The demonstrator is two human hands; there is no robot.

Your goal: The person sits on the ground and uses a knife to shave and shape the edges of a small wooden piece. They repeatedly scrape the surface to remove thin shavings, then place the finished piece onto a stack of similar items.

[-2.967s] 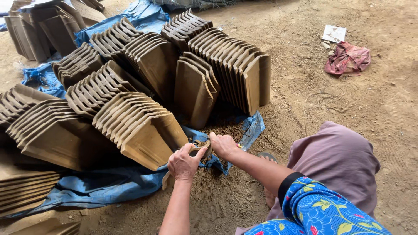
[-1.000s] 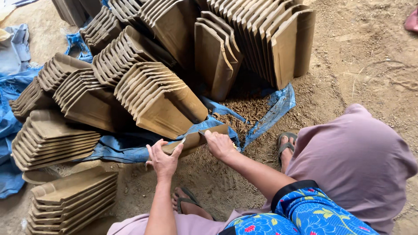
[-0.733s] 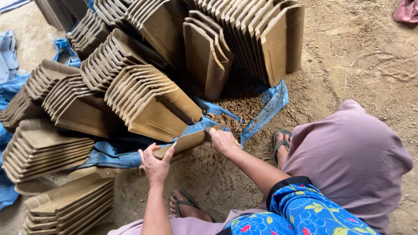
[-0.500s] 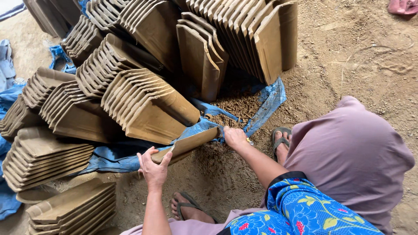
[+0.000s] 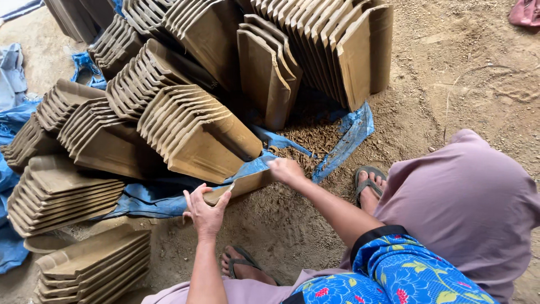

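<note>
A single brown clay roof tile (image 5: pixel 243 186) lies on the sandy ground in front of me, partly under a blue tarp (image 5: pixel 152 194). My left hand (image 5: pixel 206 207) grips its near left end, fingers curled over the edge. My right hand (image 5: pixel 286 170) holds its far right end, next to the tarp's edge. Just behind the tile leans a stack of the same tiles (image 5: pixel 194 132).
Several more tile stacks (image 5: pixel 332 45) stand and lie all around the left and back. Loose brown debris (image 5: pixel 312 135) sits on the tarp. My sandalled feet (image 5: pixel 368 183) rest on the dirt, and a pink cloth (image 5: pixel 526 12) lies at the top right.
Both hands moved from the tarp's edge onto the loose tile, the left to its near end, the right to its far end. The view shifted closer and slightly left.
</note>
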